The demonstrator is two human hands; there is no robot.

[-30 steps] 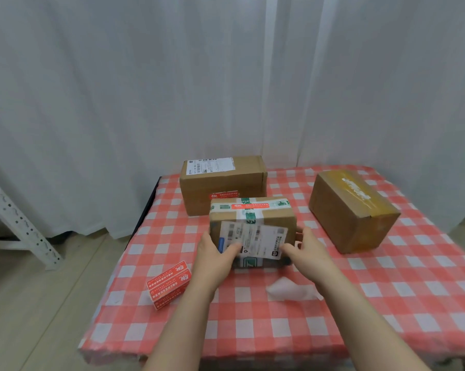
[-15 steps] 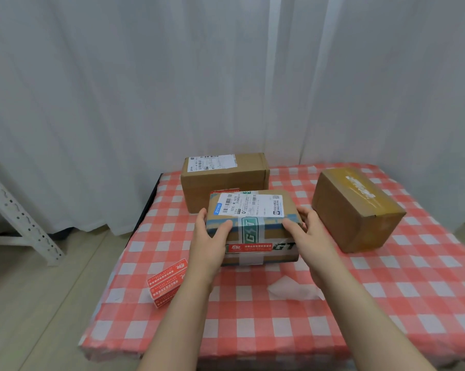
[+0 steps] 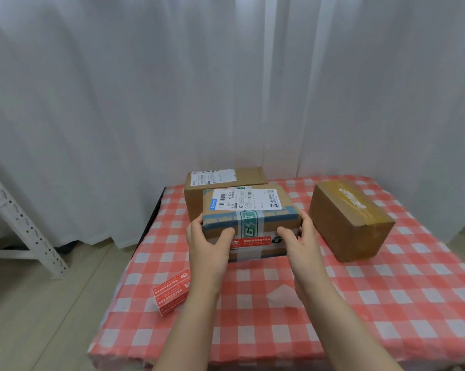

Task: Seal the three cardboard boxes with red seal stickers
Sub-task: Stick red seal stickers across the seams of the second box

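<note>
The middle cardboard box sits label-up on the checked table, with green tape over it and a red seal sticker on its front face. My left hand grips its left end and my right hand grips its right end. Directly behind it stands a second box with a white label, mostly hidden. A third box with yellow tape lies to the right. A stack of red seal stickers lies at the table's left edge.
A white scrap of backing paper lies on the cloth in front of the held box. White curtains hang behind the table. A white metal rack leg stands on the floor at the left.
I have turned the middle box over toward me: the shipping label went from the front face to the top, and the red sticker now faces me. The box ended slightly nearer the back box.
</note>
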